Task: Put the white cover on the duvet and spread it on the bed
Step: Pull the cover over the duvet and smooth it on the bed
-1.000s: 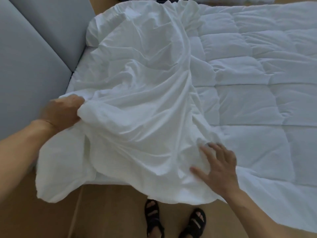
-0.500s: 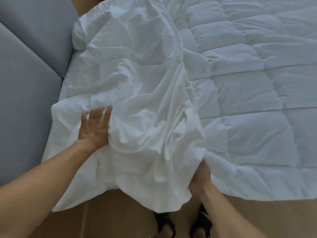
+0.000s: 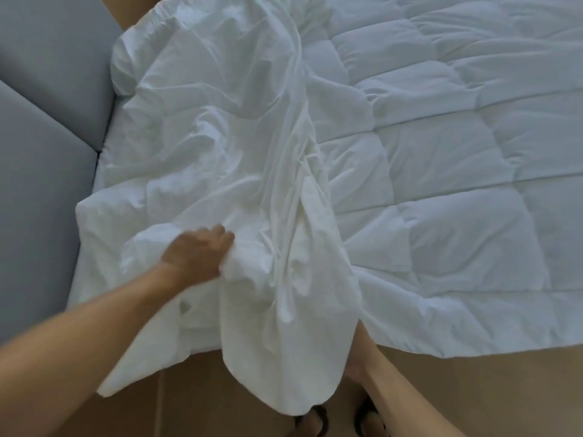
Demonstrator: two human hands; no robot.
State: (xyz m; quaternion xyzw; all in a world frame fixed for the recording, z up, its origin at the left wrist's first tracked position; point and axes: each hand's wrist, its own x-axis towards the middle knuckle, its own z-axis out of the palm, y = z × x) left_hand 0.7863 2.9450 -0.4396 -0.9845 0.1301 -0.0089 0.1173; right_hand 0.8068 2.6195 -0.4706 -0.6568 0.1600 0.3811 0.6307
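White cover (image 3: pixel 239 159), one of them, lies crumpled in long folds over the left part of the single quilted duvet (image 3: pixel 457 171), which is spread flat across the bed (image 3: pixel 105 175). The cover's near end hangs past the bed's edge toward the floor (image 3: pixel 489 392). Two hands are at work on it. The left hand (image 3: pixel 197 252), a little blurred, has its fingers curled into a bunch of the cover near the front edge. The right forearm (image 3: pixel 407 383) runs up under the cover's right hem, and the right hand is buried beneath the cloth, so I cannot tell whether it grips anything.

Two grey padded panels (image 3: pixel 41 159) stand along the bed's left side, meeting at a slanted seam. Two dark sandals (image 3: pixel 312 421) show at the bottom edge, partly behind the hanging cover and the right arm.

A second ago the right hand lay spread on top of the cover; half a second ago it was slipping under the hem, and now it is wholly out of sight. The left hand, which had its fingers laid flat against the fold, has bunched the fabric.
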